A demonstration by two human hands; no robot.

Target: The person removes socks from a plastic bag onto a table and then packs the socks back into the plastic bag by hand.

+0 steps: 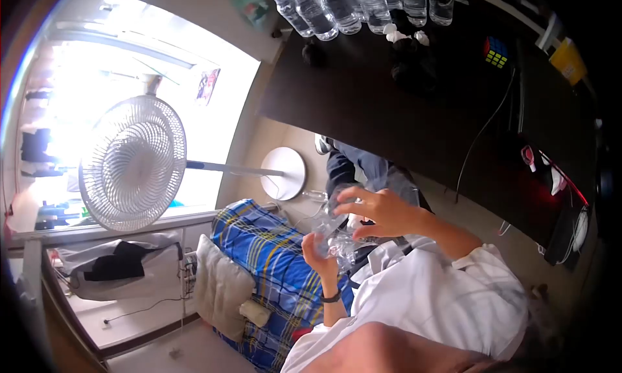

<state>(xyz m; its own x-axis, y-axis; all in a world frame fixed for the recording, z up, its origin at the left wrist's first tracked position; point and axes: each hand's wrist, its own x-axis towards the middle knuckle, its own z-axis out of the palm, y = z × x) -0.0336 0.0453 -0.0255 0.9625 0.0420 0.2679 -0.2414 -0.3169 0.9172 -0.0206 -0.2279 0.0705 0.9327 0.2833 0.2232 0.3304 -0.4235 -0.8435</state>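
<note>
Clear, crinkled plastic [342,243] is between my two hands, above my lap. Its see-through surface and glare make its exact shape hard to read. My left hand [317,255], with a dark band on the wrist, grips the plastic from the lower left. From the right reaches my right hand [379,212], its curved fingers and thumb apart around the upper part of the plastic. Just past the fingertips, a small clear bottle-like shape [315,195] shows, partly blurred into the plastic.
Several clear bottles [337,10], some red-capped, stand on the dark table [350,88], with a puzzle cube [495,53] and a black bundle [413,62]. A standing fan [136,162] is at left. Nearby lie a blue plaid bedspread [278,256] and a pillow [220,279]. A cable [479,136] hangs over the table edge.
</note>
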